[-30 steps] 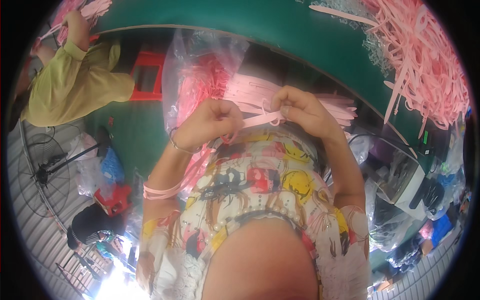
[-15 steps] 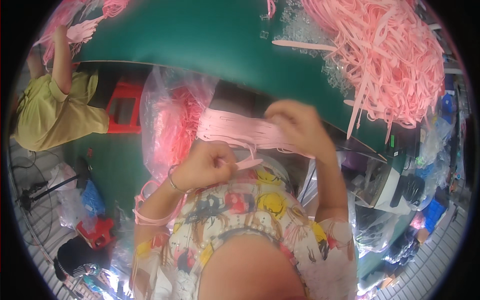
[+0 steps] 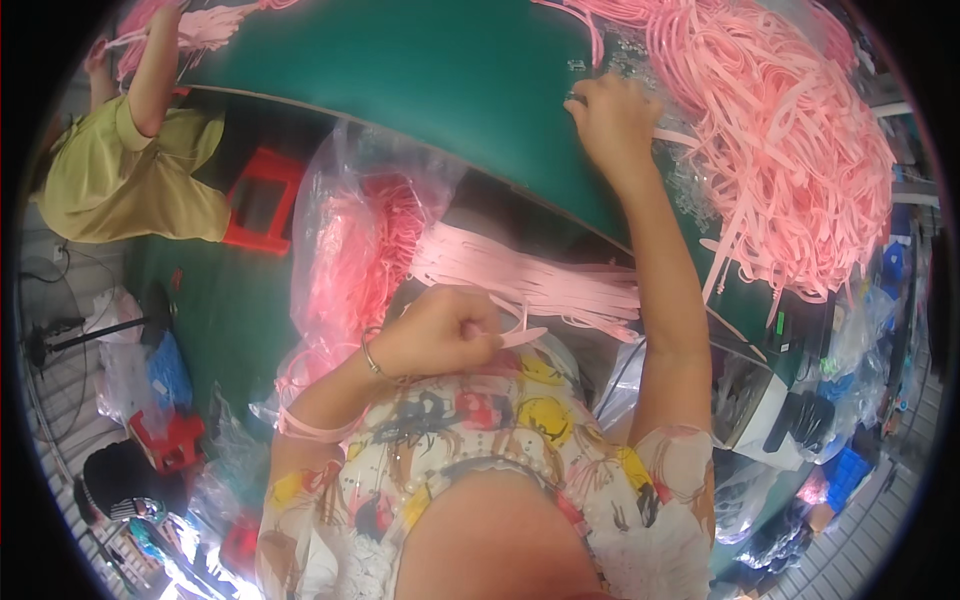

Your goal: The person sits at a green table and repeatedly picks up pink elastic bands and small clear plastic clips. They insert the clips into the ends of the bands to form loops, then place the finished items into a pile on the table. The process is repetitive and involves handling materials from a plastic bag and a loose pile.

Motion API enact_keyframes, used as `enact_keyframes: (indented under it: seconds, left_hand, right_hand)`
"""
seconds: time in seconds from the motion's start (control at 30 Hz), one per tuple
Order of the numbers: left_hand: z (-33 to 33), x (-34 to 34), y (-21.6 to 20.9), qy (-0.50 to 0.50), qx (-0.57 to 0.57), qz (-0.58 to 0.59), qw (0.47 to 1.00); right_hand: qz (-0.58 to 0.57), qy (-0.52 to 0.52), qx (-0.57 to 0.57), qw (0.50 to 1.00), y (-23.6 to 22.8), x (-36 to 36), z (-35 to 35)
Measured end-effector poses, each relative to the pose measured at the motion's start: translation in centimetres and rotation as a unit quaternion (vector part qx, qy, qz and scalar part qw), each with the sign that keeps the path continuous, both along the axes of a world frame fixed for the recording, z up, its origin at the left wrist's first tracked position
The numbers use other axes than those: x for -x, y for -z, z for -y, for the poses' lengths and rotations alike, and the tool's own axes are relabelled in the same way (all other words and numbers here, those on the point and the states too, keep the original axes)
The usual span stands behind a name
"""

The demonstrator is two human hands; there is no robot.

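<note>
My left hand is closed around a flat pink strap, whose pointed end sticks out to the right of the fist. Over the green table my right hand is among small clear plastic pieces, thumb and forefinger bent close together. Whether a piece is between those fingertips is too small to make out. A layer of long pink straps stretches across my lap, between my forearms. More pink strap loops round my left forearm.
A big heap of pink straps covers the right of the green table. Left of my lap stands a clear plastic bag of pink straps. At far left a person in a yellow-green garment handles pink straps beside a red stool.
My right hand has left the straps on my lap and moved up and away to the clear pieces on the table. My left hand keeps hold of its strap.
</note>
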State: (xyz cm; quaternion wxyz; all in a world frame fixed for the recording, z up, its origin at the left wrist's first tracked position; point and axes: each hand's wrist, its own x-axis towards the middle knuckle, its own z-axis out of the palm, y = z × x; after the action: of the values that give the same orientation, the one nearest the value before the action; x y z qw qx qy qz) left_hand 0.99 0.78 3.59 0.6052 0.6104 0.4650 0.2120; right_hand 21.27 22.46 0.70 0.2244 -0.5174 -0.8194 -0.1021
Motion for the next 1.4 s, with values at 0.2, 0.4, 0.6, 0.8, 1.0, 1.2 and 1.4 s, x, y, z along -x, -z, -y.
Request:
enact_keyframes:
  seconds: [0.2,0.4,0.6,0.8,1.0,1.2,1.4]
  left_hand:
    - [-0.1,0.2,1.6,-0.025,-0.016,0.066,0.997]
    - [-0.3,0.5,0.7,-0.103,0.115,0.128,0.98]
    - [-0.4,0.2,0.3,-0.094,0.063,0.024,0.993]
    - [-0.3,-0.7,0.0,-0.087,0.04,0.015,0.995]
    - [-0.3,-0.9,-0.3,-0.116,0.103,0.068,0.986]
    - [-0.3,-0.9,0.4,-0.11,0.035,0.059,0.992]
    - [-0.2,-0.4,0.7,-0.108,0.052,0.019,0.993]
  right_hand:
    - [-0.214,-0.11,0.149,0.959,-1.4,-0.1,2.8]
    - [-0.508,-0.17,0.525,0.661,-2.2,0.0,12.3]
    - [-0.47,-0.192,0.541,0.67,-1.4,0.1,17.2]
    - [-0.457,-0.16,0.447,0.752,-0.9,1.3,19.1]
    - [-0.433,-0.181,0.371,0.801,-1.2,1.2,20.0]
    - [-0.472,-0.197,0.361,0.78,-0.1,1.2,20.3]
    - [-0.409,-0.172,0.311,0.84,-0.3,1.0,20.5]
